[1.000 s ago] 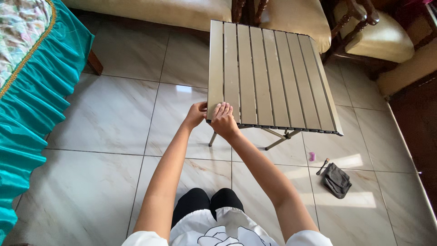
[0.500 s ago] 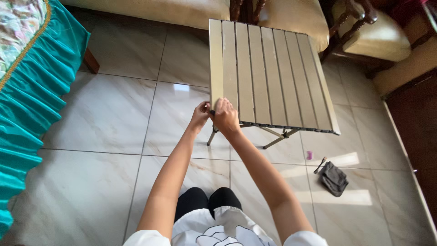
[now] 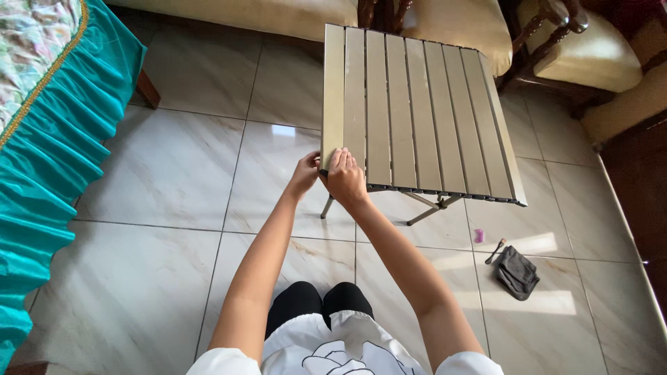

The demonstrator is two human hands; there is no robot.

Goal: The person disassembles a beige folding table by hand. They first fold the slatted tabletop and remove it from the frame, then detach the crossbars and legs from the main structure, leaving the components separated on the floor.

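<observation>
My knees in black trousers (image 3: 323, 302) and my white printed shirt (image 3: 344, 351) sit closest, below both forearms. Both arms reach forward to the near left corner of the slatted folding table (image 3: 417, 111). My left hand (image 3: 306, 173) wraps the corner from the outer side, fingers curled under the edge, thumb side up, gripping the outermost slat. My right hand (image 3: 345, 177) lies on top right beside it, fingers flat and pressed on the first two slats, palm down, touching the left hand. Table top is beige metal slats running away from me, level, on a crossed metal leg frame (image 3: 431, 205) showing just past my right wrist. Right of my right arm, on the tiled floor (image 3: 174, 180), a dark grey pouch (image 3: 516, 272) with a strap, and a small pink object (image 3: 479, 235) just beside it. Far left of my left arm, a teal ruffled bed skirt (image 3: 62, 139) with floral cover on top. Beyond the table, cream cushioned seating (image 3: 278, 14) and a wooden armchair (image 3: 590, 48) off to the right.
</observation>
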